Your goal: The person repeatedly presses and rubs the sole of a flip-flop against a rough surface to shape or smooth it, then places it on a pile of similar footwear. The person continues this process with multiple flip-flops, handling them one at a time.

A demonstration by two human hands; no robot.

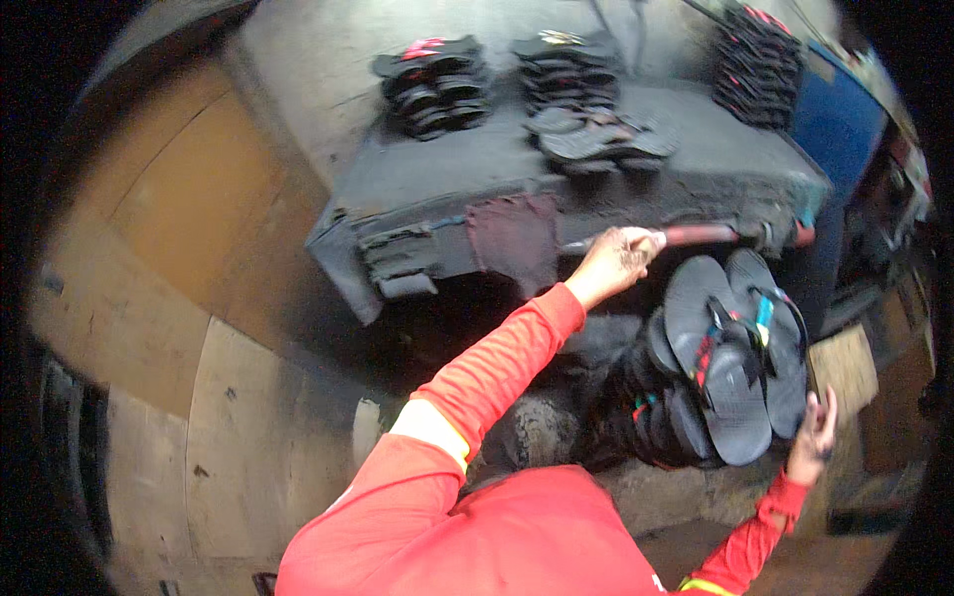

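My left hand [614, 260] reaches forward to the front edge of a dark, grimy workbench [447, 184] and is closed around a long tool with a reddish handle [701, 235]; a thin metal end sticks out to the left of the fist. Just below it a bundle of black flip-flops [730, 372] with coloured straps stands stacked on edge in front of me. My right hand [815, 435] grips the bundle's right edge, fingers pointing up. Both arms wear red sleeves.
On the bench stand three stacks of black flip-flops [432, 84], [566, 68], [760, 65], with loose soles [601, 139] in front. A dark cloth [512, 238] hangs from the bench edge. Plywood panels [199, 219] lie left; a blue object [840, 124] stands right.
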